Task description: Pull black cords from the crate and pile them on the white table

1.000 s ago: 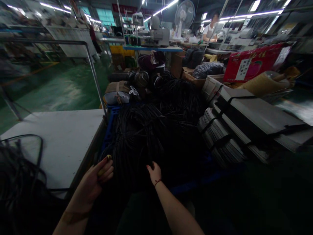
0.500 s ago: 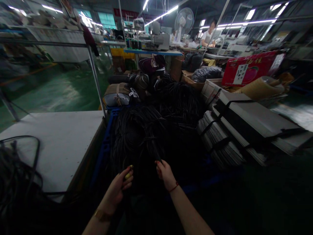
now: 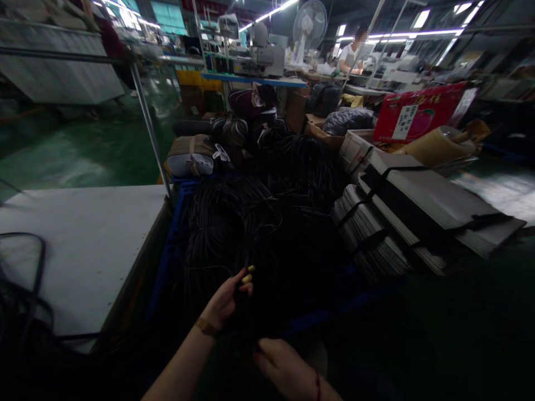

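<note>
Thin black cords lie in large coiled bundles (image 3: 217, 211) on a blue pallet (image 3: 169, 245). Over the near part of this pile is my left hand (image 3: 228, 295), its fingers closed on a black cord, with yellow coverings on some fingertips. My right hand (image 3: 280, 359) is lower and closer to me, closed around dark cord that hardly shows against the dark background. What runs between the two hands is too dark to make out.
A white board (image 3: 83, 239) with more black cord lies left, beside a metal post (image 3: 146, 117). Tied stacks of sheets (image 3: 422, 192) stand right. Behind are wrapped bundles (image 3: 190, 156), a red box (image 3: 418, 114) and sewing machines (image 3: 267, 58). A person (image 3: 351, 55) works farther back.
My left hand has moved right and slightly up. My right hand has come down toward me, below the left. The view has shifted, so the surroundings appear farther left.
</note>
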Demonstrator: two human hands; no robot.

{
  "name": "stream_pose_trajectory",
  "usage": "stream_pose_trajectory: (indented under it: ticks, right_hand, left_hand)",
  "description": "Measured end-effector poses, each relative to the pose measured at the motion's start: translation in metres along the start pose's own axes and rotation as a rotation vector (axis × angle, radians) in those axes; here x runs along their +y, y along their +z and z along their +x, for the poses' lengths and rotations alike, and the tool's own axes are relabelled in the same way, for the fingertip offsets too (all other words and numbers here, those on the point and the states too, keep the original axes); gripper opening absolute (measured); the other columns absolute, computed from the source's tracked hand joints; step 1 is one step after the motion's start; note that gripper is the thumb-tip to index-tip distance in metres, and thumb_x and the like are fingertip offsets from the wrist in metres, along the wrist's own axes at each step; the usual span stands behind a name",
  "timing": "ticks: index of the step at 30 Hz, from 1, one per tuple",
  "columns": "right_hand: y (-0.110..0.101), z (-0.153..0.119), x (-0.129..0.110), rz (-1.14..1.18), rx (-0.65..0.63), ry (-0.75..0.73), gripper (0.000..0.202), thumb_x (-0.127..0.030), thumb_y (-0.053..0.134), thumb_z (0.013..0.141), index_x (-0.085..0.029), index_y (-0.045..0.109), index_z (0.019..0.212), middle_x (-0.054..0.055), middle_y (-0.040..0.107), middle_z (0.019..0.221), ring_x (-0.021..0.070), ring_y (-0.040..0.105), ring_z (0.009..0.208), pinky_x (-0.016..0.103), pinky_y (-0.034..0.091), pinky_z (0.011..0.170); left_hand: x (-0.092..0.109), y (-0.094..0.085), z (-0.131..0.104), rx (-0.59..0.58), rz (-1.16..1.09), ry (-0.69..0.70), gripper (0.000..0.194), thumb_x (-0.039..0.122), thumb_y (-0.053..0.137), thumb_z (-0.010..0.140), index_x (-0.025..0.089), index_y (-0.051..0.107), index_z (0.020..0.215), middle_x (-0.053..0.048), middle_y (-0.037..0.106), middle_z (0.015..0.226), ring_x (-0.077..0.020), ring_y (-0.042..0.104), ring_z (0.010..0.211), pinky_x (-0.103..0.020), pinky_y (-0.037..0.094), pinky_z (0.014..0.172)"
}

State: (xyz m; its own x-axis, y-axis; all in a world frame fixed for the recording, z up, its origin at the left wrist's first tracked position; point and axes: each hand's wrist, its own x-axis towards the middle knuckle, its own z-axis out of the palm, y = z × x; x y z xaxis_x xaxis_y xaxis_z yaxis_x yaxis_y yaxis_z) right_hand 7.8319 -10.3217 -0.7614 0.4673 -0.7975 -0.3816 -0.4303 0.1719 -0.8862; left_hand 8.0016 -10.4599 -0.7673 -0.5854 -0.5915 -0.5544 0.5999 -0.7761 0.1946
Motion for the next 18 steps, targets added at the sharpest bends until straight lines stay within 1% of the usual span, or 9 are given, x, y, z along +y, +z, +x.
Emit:
stream_pose_trajectory:
  ticks: [2, 3, 5, 7, 8, 11, 13, 15, 18]
  right_hand:
    - [-0.013, 0.003, 0.012, 0.183, -0.093, 0.030, 0.038, -0.050, 0.042, 0.087, -0.019, 0.062, 0.096, 0.003, 0.064, 0.087, 0.0134, 0.056, 0.074, 0.022, 0.041, 0.063]
    - [-0.021, 0.008, 0.020, 0.276, -0.046, 0.050, 0.041, -0.051, 0.041, 0.087, -0.019, 0.061, 0.103, 0.005, 0.065, 0.093, 0.0149, 0.058, 0.080, 0.023, 0.044, 0.066]
    - [-0.035, 0.027, 0.042, 0.319, 0.275, 0.105, 0.044, -0.050, 0.041, 0.087, -0.017, 0.059, 0.110, 0.009, 0.063, 0.104, 0.0182, 0.059, 0.092, 0.028, 0.046, 0.075]
    - [-0.045, 0.052, 0.065, 0.124, 0.631, 0.168, 0.041, -0.046, 0.045, 0.085, -0.015, 0.060, 0.107, 0.012, 0.062, 0.106, 0.0209, 0.057, 0.099, 0.032, 0.044, 0.084]
    - [-0.047, 0.065, 0.076, -0.021, 0.711, 0.195, 0.038, -0.044, 0.049, 0.083, -0.015, 0.061, 0.105, 0.012, 0.062, 0.106, 0.0220, 0.056, 0.101, 0.033, 0.043, 0.087]
    - [-0.047, 0.092, 0.097, -0.416, 0.674, 0.266, 0.026, -0.036, 0.054, 0.080, -0.016, 0.065, 0.094, 0.011, 0.063, 0.100, 0.0235, 0.057, 0.098, 0.033, 0.042, 0.084]
    - [-0.046, 0.097, 0.103, -0.567, 0.636, 0.286, 0.022, -0.031, 0.049, 0.084, -0.017, 0.065, 0.083, 0.010, 0.064, 0.091, 0.0222, 0.059, 0.090, 0.032, 0.042, 0.078]
    - [-0.050, 0.092, 0.104, -0.590, 0.650, 0.252, 0.025, -0.029, 0.043, 0.087, -0.018, 0.063, 0.078, 0.008, 0.064, 0.086, 0.0196, 0.059, 0.084, 0.030, 0.041, 0.075]
    - [-0.064, 0.078, 0.097, -0.372, 0.686, 0.149, 0.027, -0.032, 0.037, 0.090, -0.019, 0.058, 0.081, 0.004, 0.062, 0.076, 0.0144, 0.059, 0.072, 0.026, 0.041, 0.068]
  left_hand:
    - [0.012, -0.002, -0.006, -0.062, -0.037, 0.049, 0.011, 0.023, 0.049, 0.088, 0.014, 0.053, 0.083, 0.006, 0.045, 0.056, -0.0017, 0.043, 0.040, -0.013, 0.037, 0.037]
    - [0.018, -0.002, -0.011, -0.094, -0.056, 0.090, 0.010, 0.021, 0.047, 0.089, 0.015, 0.051, 0.083, 0.007, 0.043, 0.057, -0.0005, 0.039, 0.039, -0.012, 0.033, 0.034]
    - [0.027, -0.001, -0.021, -0.141, -0.076, 0.152, 0.010, 0.017, 0.044, 0.089, 0.015, 0.050, 0.082, 0.007, 0.042, 0.058, 0.0002, 0.036, 0.038, -0.012, 0.030, 0.034]
    - [0.030, 0.002, -0.032, -0.161, -0.043, 0.186, 0.010, 0.016, 0.043, 0.089, 0.013, 0.050, 0.082, 0.007, 0.041, 0.059, 0.0002, 0.035, 0.039, -0.012, 0.029, 0.034]
    - [0.028, 0.004, -0.038, -0.157, -0.011, 0.196, 0.010, 0.016, 0.043, 0.089, 0.013, 0.051, 0.083, 0.007, 0.040, 0.059, 0.0003, 0.035, 0.039, -0.013, 0.029, 0.034]
    - [0.016, 0.011, -0.058, -0.113, 0.054, 0.251, 0.010, 0.017, 0.046, 0.088, 0.013, 0.053, 0.082, 0.007, 0.039, 0.059, 0.0006, 0.032, 0.038, -0.013, 0.026, 0.033]
    - [0.006, 0.010, -0.069, -0.086, 0.053, 0.288, 0.011, 0.018, 0.048, 0.087, 0.013, 0.053, 0.079, 0.008, 0.036, 0.056, 0.0002, 0.030, 0.037, -0.014, 0.024, 0.033]
    - [-0.003, 0.002, -0.074, -0.057, 0.065, 0.281, 0.015, 0.021, 0.051, 0.085, 0.013, 0.053, 0.073, 0.008, 0.033, 0.052, -0.0005, 0.028, 0.037, -0.015, 0.024, 0.033]
    - [-0.016, -0.016, -0.067, 0.044, 0.169, 0.234, 0.019, 0.021, 0.054, 0.083, 0.012, 0.051, 0.066, 0.007, 0.035, 0.052, -0.0009, 0.030, 0.039, -0.015, 0.028, 0.036]
